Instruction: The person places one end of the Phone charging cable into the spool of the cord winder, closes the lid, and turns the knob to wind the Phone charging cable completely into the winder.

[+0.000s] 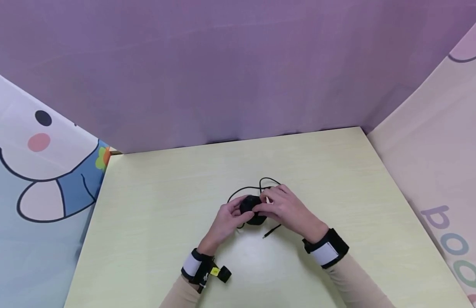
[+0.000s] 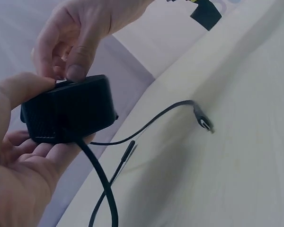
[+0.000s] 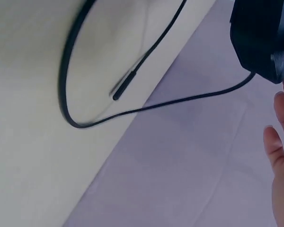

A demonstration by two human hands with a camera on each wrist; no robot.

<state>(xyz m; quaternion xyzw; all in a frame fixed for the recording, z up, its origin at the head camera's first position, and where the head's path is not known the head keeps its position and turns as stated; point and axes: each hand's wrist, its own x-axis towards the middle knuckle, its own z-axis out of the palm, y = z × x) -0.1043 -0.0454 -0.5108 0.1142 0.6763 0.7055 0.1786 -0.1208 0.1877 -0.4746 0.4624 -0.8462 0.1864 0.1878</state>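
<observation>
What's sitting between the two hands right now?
The black device, as the head view shows: the left hand holds it and the right hand touches it.

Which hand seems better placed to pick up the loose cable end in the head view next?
Probably the right hand: the cable end lies nearer it, while the left hand supports the black device.

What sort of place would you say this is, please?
Probably a makeshift recording booth: a pale table stands before a purple backdrop, with a cartoon-printed sheet along its left side.
</observation>
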